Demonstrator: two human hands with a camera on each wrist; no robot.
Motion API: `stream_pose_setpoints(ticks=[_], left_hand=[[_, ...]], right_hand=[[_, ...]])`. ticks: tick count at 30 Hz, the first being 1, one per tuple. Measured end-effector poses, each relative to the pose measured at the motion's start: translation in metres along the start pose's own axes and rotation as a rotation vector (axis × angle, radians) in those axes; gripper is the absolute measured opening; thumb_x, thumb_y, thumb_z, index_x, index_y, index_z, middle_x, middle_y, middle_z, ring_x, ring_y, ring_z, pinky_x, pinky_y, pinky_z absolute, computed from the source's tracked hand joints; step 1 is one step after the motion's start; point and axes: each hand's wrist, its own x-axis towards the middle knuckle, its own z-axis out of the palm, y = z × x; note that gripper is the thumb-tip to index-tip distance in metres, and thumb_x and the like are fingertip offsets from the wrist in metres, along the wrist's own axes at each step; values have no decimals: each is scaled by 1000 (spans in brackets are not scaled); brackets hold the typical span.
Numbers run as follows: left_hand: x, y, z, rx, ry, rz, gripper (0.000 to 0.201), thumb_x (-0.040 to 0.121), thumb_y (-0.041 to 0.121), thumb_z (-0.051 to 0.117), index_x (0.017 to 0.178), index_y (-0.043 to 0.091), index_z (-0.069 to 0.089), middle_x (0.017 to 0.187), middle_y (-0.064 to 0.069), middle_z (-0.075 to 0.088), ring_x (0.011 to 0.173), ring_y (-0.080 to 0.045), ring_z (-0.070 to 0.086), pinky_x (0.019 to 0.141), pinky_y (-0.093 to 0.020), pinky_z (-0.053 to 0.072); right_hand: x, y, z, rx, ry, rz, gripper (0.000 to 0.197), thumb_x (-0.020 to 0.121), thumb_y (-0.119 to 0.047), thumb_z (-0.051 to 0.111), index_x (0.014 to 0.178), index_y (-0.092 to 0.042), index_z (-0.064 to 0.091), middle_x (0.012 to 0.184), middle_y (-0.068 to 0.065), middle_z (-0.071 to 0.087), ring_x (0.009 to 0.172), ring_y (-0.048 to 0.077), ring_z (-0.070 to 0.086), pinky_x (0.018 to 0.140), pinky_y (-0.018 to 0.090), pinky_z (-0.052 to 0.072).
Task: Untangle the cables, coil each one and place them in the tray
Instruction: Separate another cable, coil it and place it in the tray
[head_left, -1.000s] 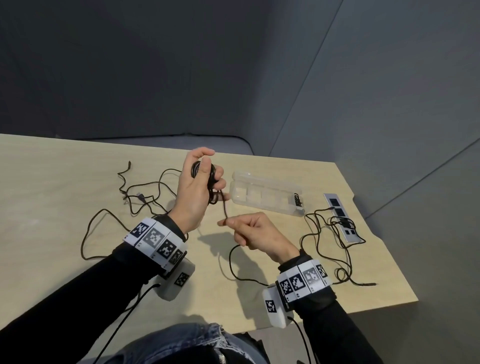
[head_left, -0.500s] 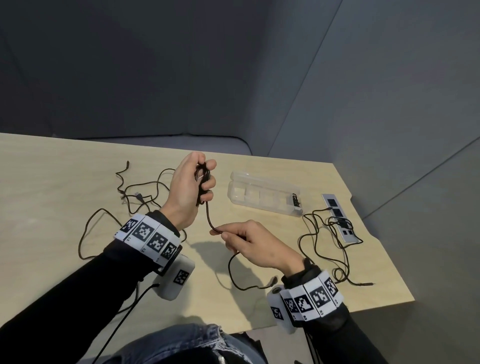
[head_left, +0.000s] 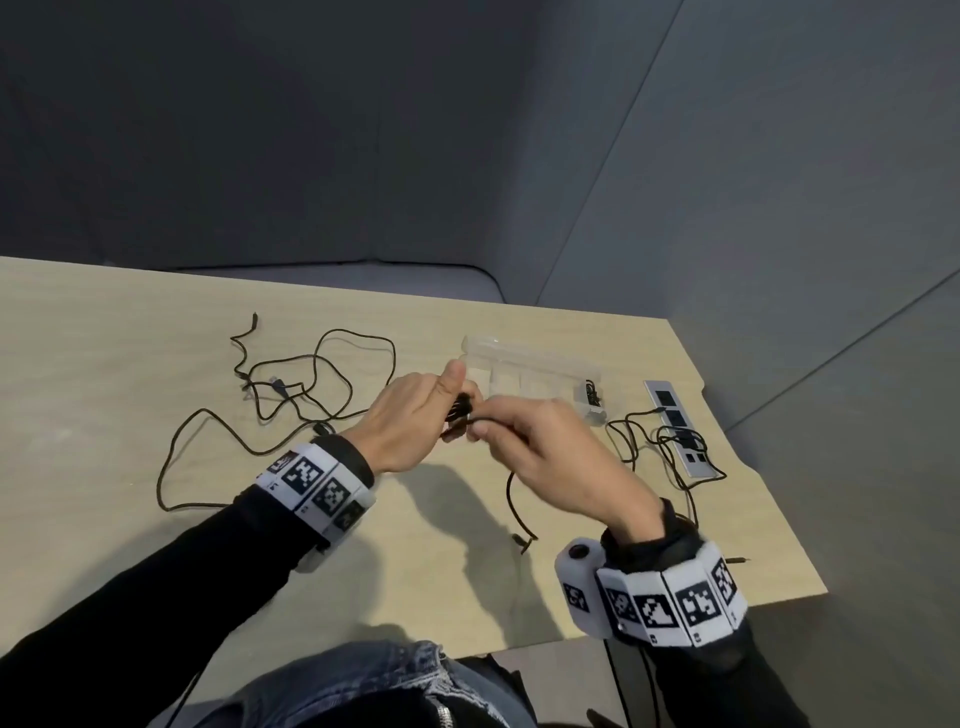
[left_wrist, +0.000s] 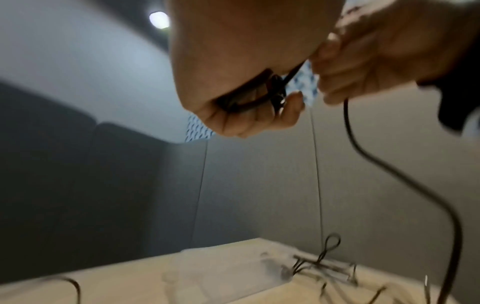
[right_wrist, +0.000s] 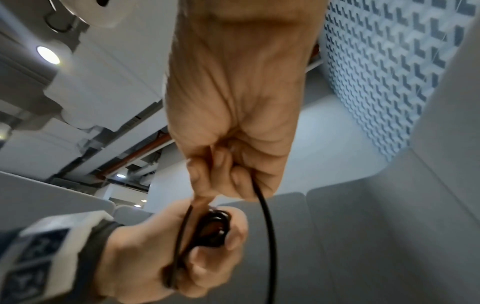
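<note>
A loose thin black cable (head_left: 291, 387) lies in wide loops on the left half of the pale wooden table (head_left: 104, 374), one end reaching toward the far edge; bare tabletop extends to the left of it. Above the table's centre, the left hand (head_left: 410, 428) has its fingers curled around a small coil of black cable (head_left: 457, 415), thumb raised. The right hand (head_left: 556, 457) meets it, fingers closed and pinching the same cable just beside the coil; the free tail (head_left: 514, 499) hangs down to the table, its plug (head_left: 522, 543) resting near the front edge. Just beyond the hands stands the clear plastic compartment tray (head_left: 519, 358), with a small dark coiled cable (head_left: 591, 391) in its right-end compartment. Further right, a tangled black cable (head_left: 660, 447) drapes over a grey socket strip (head_left: 675, 426) close to the table's right edge.
</note>
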Motion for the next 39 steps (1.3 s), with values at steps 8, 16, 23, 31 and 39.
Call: stream_pose_setpoints(ticks=[8, 16, 23, 31, 39], left_hand=[[-2, 11, 10, -201, -60, -73, 53, 98, 46, 18, 143, 25, 38, 40, 8, 49, 38, -6, 43, 54, -24, 39], [2, 29, 12, -513, -29, -322, 48, 103, 35, 18, 140, 14, 41, 45, 11, 44, 38, -3, 35, 42, -14, 32], [2, 27, 18, -577, -188, -299, 79, 92, 63, 16, 89, -6, 57, 50, -4, 38, 47, -15, 38, 51, -27, 34], [-1, 23, 23, -391, -134, -469, 71, 97, 54, 12, 66, 10, 58, 41, 7, 51, 38, -6, 45, 44, -19, 37], [-7, 20, 28, -595, -131, -427, 64, 96, 53, 14, 90, 14, 64, 66, -8, 69, 50, -18, 59, 51, -26, 48]], right_hand=[[7, 32, 6, 268, 176, 128, 15, 83, -21, 71, 98, -24, 72, 78, -6, 56, 55, 5, 39, 59, 18, 36], [2, 34, 19, 328, 246, 31, 26, 81, -16, 73, 105, -27, 69, 86, -6, 59, 58, 3, 43, 60, 15, 37], [7, 44, 28, 236, 441, -1, 16, 82, -18, 68, 94, -11, 75, 77, 3, 63, 67, 5, 55, 63, 14, 42], [9, 47, 34, 215, 439, -20, 11, 83, -16, 68, 85, -9, 76, 73, 5, 63, 63, 5, 55, 60, 14, 42], [11, 52, 28, 199, 319, 16, 11, 81, -15, 72, 90, -12, 77, 75, 7, 62, 62, 9, 57, 61, 16, 44]])
